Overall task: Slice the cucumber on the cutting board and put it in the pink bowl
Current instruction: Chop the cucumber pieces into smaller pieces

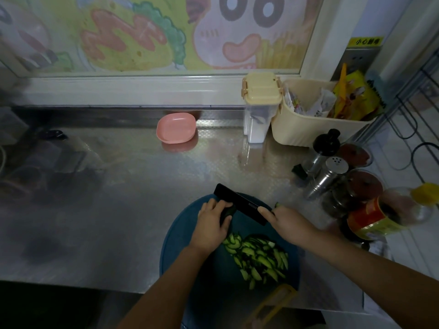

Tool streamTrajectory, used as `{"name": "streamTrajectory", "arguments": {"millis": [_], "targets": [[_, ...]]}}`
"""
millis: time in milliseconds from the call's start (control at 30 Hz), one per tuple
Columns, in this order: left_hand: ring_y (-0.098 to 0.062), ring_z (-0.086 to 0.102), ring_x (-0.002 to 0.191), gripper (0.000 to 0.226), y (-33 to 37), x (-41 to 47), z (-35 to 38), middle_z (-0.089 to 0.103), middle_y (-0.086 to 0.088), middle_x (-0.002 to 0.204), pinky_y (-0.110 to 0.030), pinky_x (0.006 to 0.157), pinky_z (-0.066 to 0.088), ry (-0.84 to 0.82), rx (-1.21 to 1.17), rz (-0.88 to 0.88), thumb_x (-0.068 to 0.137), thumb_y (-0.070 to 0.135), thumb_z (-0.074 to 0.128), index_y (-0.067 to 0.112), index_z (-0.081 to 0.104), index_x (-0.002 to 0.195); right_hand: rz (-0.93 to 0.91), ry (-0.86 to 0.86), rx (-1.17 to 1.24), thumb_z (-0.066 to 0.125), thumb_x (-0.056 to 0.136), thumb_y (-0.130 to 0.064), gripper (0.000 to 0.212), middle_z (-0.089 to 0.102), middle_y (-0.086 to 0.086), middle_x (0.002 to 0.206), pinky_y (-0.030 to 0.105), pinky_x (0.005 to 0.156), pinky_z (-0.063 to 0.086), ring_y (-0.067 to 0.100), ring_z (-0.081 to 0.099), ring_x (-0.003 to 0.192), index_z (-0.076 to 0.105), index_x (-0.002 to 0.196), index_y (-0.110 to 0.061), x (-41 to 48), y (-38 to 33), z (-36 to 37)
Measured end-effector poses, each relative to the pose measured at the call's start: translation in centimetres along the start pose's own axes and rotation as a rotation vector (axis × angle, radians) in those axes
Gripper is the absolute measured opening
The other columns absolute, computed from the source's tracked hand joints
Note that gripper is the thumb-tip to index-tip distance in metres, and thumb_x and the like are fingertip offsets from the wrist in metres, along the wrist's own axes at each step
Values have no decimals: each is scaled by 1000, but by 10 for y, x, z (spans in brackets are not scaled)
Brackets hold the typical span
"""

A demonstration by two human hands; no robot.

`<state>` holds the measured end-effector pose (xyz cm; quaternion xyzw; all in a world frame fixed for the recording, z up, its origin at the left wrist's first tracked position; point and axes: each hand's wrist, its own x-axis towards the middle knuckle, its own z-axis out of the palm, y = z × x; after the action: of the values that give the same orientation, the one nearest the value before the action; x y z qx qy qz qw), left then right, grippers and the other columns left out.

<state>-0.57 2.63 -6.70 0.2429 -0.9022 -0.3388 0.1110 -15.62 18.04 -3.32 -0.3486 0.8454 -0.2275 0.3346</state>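
A round dark blue cutting board (180, 255) lies at the counter's near edge. My left hand (211, 224) grips the dark uncut cucumber piece (229, 212) on the board. My right hand (287, 222) holds the handle of a black knife (240, 201), with its blade lying against the cucumber end beside my left fingers. A heap of green cucumber slices (259, 257) lies on the board between my forearms. The pink bowl (175, 128) stands far back on the counter by the wall, with nothing visible inside.
A steel counter (118, 210) stretches left of the board. At the right stand a clear container with a cream lid (260, 108), a cream basket of packets (316, 115), shakers (330, 169), jars and a bottle (380, 217). A cucumber end (299, 171) lies near the shakers.
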Motion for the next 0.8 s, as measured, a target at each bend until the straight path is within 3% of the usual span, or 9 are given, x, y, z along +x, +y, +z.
{"name": "streamTrajectory", "arguments": {"millis": [133, 300, 500, 633, 800], "targets": [[-13, 39, 97, 31, 2, -1, -1, 41, 5, 99, -30, 88, 36, -4, 4, -1, 92, 20, 56, 22, 55, 122, 18, 20, -20, 31, 96, -52, 64, 40, 2, 45, 24, 48, 32, 10, 41, 40, 37, 48, -10, -4, 10, -2], [-14, 40, 98, 30, 1, -1, 0, 43, 5, 101, -32, 89, 38, 2, 10, -6, 91, 22, 57, 21, 56, 121, 5, 24, 135, 32, 90, -59, 64, 39, 5, 47, 30, 51, 33, 17, 41, 44, 38, 50, -10, -8, 17, 3], [-14, 40, 97, 27, 1, -1, 0, 43, 6, 101, -30, 89, 37, 19, 18, -1, 91, 20, 58, 18, 57, 118, 69, -30, 198, 34, 94, -53, 61, 40, 1, 46, 18, 42, 31, 7, 37, 35, 37, 49, -13, -9, 6, -3], [-12, 39, 95, 27, 2, -1, 0, 41, 8, 99, -29, 87, 36, 25, 16, 6, 91, 20, 59, 17, 58, 118, 132, -69, 279, 37, 95, -52, 58, 37, -6, 40, 19, 36, 27, 7, 32, 31, 35, 52, -13, -10, 2, -7], [-12, 38, 94, 27, 2, -1, 0, 45, 5, 99, -27, 84, 35, 31, 19, 3, 90, 19, 59, 16, 59, 117, 137, -146, 303, 35, 95, -52, 59, 35, -9, 33, 24, 41, 27, 8, 31, 28, 36, 50, -14, -6, -4, -12]]}}
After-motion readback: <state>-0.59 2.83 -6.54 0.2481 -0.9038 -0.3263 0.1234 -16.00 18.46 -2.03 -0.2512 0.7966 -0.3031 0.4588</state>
